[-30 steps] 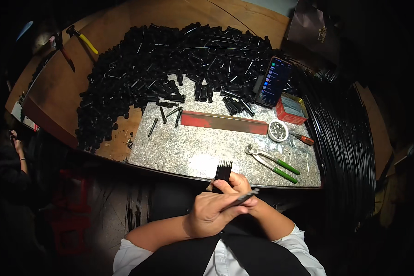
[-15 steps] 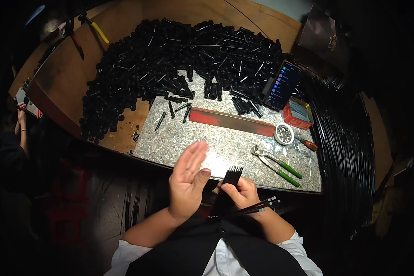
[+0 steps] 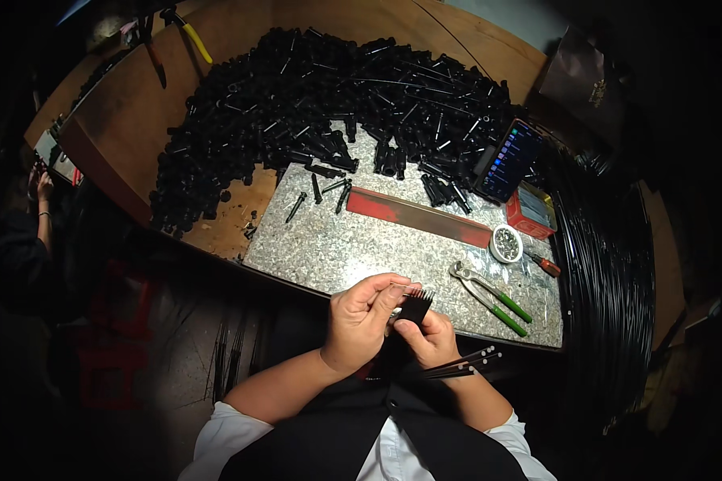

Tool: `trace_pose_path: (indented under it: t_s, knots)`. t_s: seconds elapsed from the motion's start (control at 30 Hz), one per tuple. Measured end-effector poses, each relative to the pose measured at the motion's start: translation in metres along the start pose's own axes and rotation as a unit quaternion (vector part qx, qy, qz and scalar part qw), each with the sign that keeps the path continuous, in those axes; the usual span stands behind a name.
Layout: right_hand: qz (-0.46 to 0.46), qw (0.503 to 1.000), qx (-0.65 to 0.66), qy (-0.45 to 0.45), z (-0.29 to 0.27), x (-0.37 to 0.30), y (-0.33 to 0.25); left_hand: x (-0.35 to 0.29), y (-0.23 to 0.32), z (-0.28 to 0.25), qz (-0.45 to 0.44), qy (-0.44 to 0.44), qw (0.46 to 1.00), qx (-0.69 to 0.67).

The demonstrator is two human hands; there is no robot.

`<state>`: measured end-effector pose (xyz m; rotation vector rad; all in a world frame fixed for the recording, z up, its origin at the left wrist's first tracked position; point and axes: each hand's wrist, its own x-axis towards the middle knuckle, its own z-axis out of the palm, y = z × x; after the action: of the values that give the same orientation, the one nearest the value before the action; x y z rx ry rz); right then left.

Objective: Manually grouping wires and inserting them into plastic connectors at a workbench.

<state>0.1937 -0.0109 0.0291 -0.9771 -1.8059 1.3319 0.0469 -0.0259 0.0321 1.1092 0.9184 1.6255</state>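
Note:
My right hand (image 3: 435, 341) is closed round a flat row of thin black rods (image 3: 416, 307), with the thumb across its face. Fine pale tips stand up along the row's upper edge like comb teeth. Beside them, my left hand (image 3: 363, 317) is pinched, thumb against fingers, at the row's left end. What lies in that pinch is too small to make out. Below the right hand, several black rods with round pale ends (image 3: 469, 365) stick out to the right. Both hands are at the near edge of the speckled stone board (image 3: 313, 248).
Beyond the board is a heap of black tubular parts (image 3: 297, 104). On the board are a red-and-dark bar (image 3: 417, 218), a white cup of small metal pieces (image 3: 505, 244), green-handled pincers (image 3: 493, 301), a screwdriver (image 3: 544, 264), a red tin (image 3: 529, 215) and a phone (image 3: 507, 160). Long black rods (image 3: 606, 280) lie right.
My left hand has gone from open and raised to a pinch against the rods' tips, moving right. The right hand still grips the rods. The whole view has shifted slightly.

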Motion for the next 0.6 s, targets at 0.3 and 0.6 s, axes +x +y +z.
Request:
trace_pose_path:
  t_s: [0.3,0.6]
  knots:
    - [-0.054,0.998,-0.017,0.003,0.000,0.001,0.002,-0.004,-0.009,0.005,-0.012,0.020,1.000,0.003]
    - [-0.039,0.999,-0.007,0.001,0.003,0.002,0.003,-0.008,-0.007,0.002,-0.015,0.010,1.000,-0.009]
